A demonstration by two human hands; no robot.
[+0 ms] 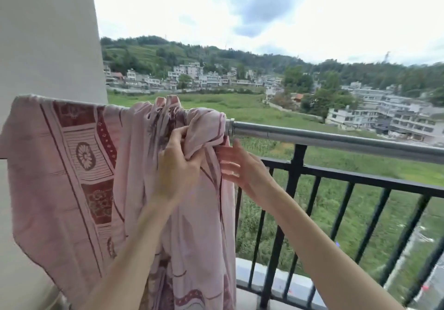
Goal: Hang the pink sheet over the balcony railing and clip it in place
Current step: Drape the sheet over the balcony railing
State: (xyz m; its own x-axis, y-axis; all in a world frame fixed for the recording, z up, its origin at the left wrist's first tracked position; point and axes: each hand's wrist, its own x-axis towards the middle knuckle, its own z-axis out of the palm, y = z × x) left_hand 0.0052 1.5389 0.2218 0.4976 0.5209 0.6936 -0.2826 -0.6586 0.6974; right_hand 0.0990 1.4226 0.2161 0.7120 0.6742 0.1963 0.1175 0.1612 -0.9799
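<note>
The patterned pink cotton sheet (72, 165) already drapes the silver metal rail (336, 139), bunched; left hand (177, 163) grips it, right hand (240, 165) open-fingered; no clips visible.

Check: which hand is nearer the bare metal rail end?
Right. The right hand hangs open just below the metal rail; the left hand grips the pink sheet farther left.

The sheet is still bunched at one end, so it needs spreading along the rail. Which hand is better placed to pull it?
Probably the right hand: it is open beside the sheet's bunched edge, next to the bare rail. The left hand already grips the bunch.
</note>
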